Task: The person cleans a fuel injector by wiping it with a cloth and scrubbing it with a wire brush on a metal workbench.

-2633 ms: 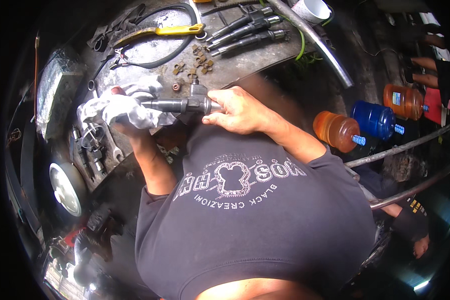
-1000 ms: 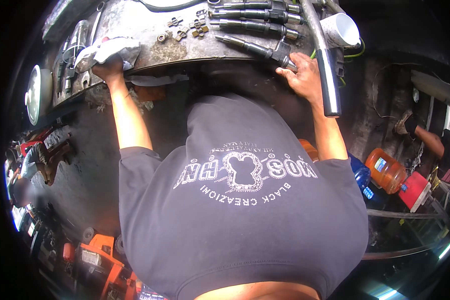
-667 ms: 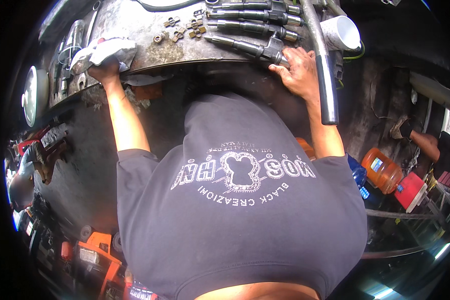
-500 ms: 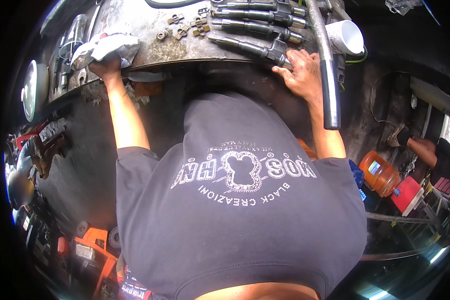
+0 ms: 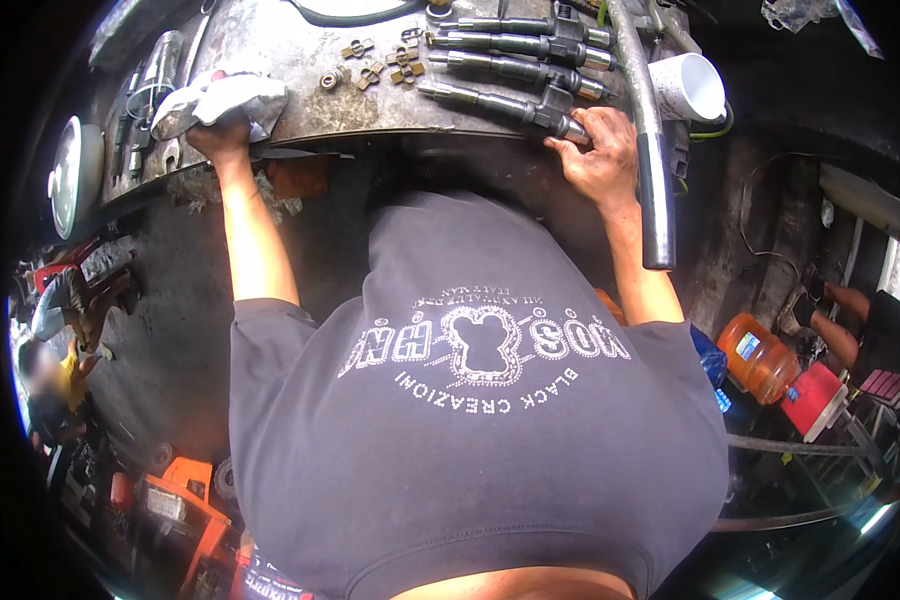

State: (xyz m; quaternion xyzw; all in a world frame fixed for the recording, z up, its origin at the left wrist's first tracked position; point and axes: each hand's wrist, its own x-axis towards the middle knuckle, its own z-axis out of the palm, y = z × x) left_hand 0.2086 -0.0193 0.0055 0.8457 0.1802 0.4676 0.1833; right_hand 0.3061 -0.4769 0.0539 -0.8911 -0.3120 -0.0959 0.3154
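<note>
My left hand [image 5: 218, 135] is closed on a crumpled white rag [image 5: 232, 97] at the left edge of a grimy metal bench [image 5: 300, 105]. My right hand [image 5: 602, 158] rests at the bench's front edge. Its fingers curl over the thick end of the nearest dark fuel injector [image 5: 495, 103]. That injector lies at the front of a row of several like it [image 5: 515, 45]. My grey printed T-shirt fills the lower middle of the view.
Small brass fittings [image 5: 370, 72] lie on the bench. A shiny metal pipe [image 5: 650, 150] and a white cup [image 5: 692, 88] are right of my right hand. An orange bottle [image 5: 760, 355], a red container [image 5: 813, 398] and another person's legs are at right; an orange machine [image 5: 185, 505] is lower left.
Earlier both hands held an injector wrapped in the rag. Now my hands are apart, the left on the rag, the right on the injector in the row. Little has moved since.
</note>
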